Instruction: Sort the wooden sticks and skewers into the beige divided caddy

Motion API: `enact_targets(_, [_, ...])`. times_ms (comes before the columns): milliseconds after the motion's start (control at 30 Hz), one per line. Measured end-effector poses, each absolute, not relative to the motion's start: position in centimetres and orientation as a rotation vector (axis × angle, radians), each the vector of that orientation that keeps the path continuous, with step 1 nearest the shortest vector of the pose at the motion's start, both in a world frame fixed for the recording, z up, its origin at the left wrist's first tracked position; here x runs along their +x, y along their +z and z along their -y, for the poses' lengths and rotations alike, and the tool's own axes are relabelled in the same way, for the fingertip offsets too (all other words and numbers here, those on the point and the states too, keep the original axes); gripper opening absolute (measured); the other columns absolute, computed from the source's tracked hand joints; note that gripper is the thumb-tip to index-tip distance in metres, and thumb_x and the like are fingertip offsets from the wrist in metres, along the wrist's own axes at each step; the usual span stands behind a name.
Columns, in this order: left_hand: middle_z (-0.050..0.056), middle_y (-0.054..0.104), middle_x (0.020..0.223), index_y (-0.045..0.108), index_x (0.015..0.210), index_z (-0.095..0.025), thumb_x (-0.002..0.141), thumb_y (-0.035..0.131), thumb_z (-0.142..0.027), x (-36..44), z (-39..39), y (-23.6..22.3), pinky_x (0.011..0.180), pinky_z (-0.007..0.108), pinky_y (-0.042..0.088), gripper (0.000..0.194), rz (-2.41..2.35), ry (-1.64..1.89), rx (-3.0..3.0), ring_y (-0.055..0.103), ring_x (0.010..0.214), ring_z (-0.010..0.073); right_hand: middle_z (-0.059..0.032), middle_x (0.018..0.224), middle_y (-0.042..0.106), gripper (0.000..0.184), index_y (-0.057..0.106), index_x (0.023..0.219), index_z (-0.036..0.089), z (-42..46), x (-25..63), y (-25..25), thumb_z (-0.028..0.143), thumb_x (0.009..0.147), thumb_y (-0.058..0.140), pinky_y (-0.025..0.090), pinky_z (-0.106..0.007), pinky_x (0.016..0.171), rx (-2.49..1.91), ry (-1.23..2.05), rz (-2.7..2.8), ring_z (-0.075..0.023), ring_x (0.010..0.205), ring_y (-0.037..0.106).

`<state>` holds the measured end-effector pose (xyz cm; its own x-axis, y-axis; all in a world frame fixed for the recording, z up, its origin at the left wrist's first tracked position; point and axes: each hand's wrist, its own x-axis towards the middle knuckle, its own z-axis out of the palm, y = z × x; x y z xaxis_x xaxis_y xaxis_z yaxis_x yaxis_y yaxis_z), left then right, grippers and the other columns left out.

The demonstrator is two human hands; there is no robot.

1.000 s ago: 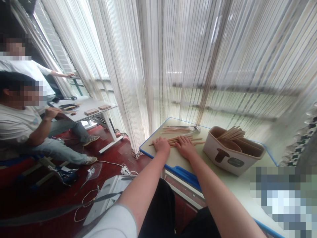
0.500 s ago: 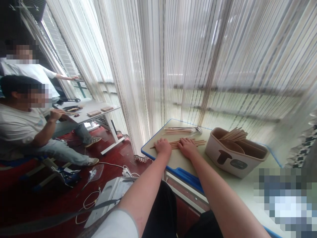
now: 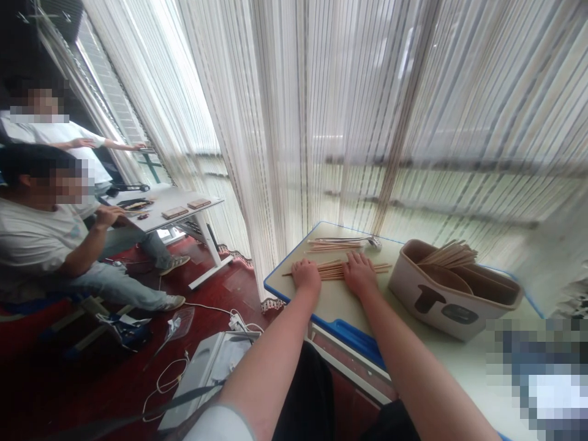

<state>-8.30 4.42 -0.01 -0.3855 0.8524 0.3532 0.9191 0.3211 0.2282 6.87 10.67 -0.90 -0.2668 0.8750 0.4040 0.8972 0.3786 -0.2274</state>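
Several wooden chopsticks lie side by side across the pale desk. My left hand rests flat over their left part, fingers stretched forward. Over their right part lies my right hand, palm down with its fingers slightly apart. The chopsticks' ends poke out past both hands. Beyond them sits a second, looser group of thin sticks. At its right end there is a shiny metal utensil, too small to name surely.
A beige divided bin, holding more chopsticks, stands right of my right hand. A blue rim edges the desk. Striped curtains hang behind. Two people are at a white table on the left. Cables and a grey box lie on the floor.
My right hand has slid slightly to the right along the chopsticks, widening the gap between my hands. The view has shifted a little. One person at the left has raised a hand.
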Motion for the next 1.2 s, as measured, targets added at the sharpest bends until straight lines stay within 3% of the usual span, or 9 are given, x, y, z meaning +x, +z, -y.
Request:
enact_targets(167, [0.010, 0.062, 0.097, 0.066, 0.095, -0.016, 0.089, 0.033, -0.012, -8.3, -4.7, -0.2, 0.092, 0.040, 0.034, 0.034, 2.388, -0.612, -1.627, 0.052, 0.095, 0.0239, 0.0005, 0.132, 0.053, 0.038, 0.059, 0.116, 0.026, -10.2, 7.3, -0.9, 0.036, 0.092, 0.031, 0.020, -0.040, 0.108, -1.450, 0.013, 2.287, -0.0226, 0.128, 0.037])
enact_targets(367, [0.011, 0.061, 0.096, 0.066, 0.095, -0.013, 0.090, 0.034, -0.014, -8.1, -4.6, -0.2, 0.093, 0.039, 0.034, 0.032, 2.360, -0.609, -1.630, 0.051, 0.096, 0.0246, 0.0000, 0.136, 0.048, 0.039, 0.056, 0.119, 0.028, -10.3, 7.3, -0.8, 0.042, 0.091, 0.033, 0.019, -0.041, 0.108, -1.492, 0.027, 2.288, -0.0227, 0.128, 0.034])
enact_targets(633, [0.013, 0.059, 0.098, 0.067, 0.093, -0.014, 0.090, 0.039, -0.024, -8.1, -4.5, 0.1, 0.087, 0.038, 0.037, 0.030, 2.362, -0.643, -1.735, 0.048, 0.099, 0.0254, -0.0013, 0.146, 0.035, 0.055, 0.044, 0.134, 0.029, -10.6, 6.9, -1.0, 0.056, 0.089, 0.028, 0.010, -0.044, 0.109, -1.629, 0.068, 2.284, -0.0285, 0.135, 0.021])
enact_targets(800, [0.014, 0.059, 0.102, 0.066, 0.095, -0.014, 0.090, 0.036, -0.021, -7.8, -4.5, 0.1, 0.085, 0.041, 0.039, 0.032, 2.388, -0.612, -1.684, 0.048, 0.101, 0.0280, -0.0002, 0.143, 0.039, 0.047, 0.053, 0.125, 0.029, -10.4, 7.1, -0.7, 0.052, 0.089, 0.033, 0.014, -0.039, 0.109, -1.584, 0.057, 2.294, -0.0262, 0.133, 0.026])
enact_targets(1033, [0.018, 0.057, 0.114, 0.059, 0.111, -0.012, 0.089, 0.030, -0.014, -7.7, -5.5, 1.4, 0.088, 0.042, 0.041, 0.036, 2.545, -0.352, -1.791, 0.050, 0.108, 0.0292, 0.0002, 0.144, 0.038, 0.049, 0.049, 0.129, 0.033, -10.5, 7.0, -0.7, 0.053, 0.089, 0.030, 0.015, -0.042, 0.108, -1.599, 0.097, 2.320, -0.0270, 0.132, 0.026])
enact_targets(1200, [0.017, 0.061, 0.115, 0.062, 0.110, -0.013, 0.083, 0.048, -0.024, -8.7, -7.5, 3.1, 0.086, 0.039, 0.046, 0.033, 2.691, -0.110, -1.991, 0.056, 0.106, 0.0295, -0.0009, 0.144, 0.038, 0.049, 0.047, 0.131, 0.032, -10.7, 7.1, -0.7, 0.053, 0.089, 0.032, 0.016, -0.041, 0.108, -1.583, 0.124, 2.328, -0.0270, 0.131, 0.028])
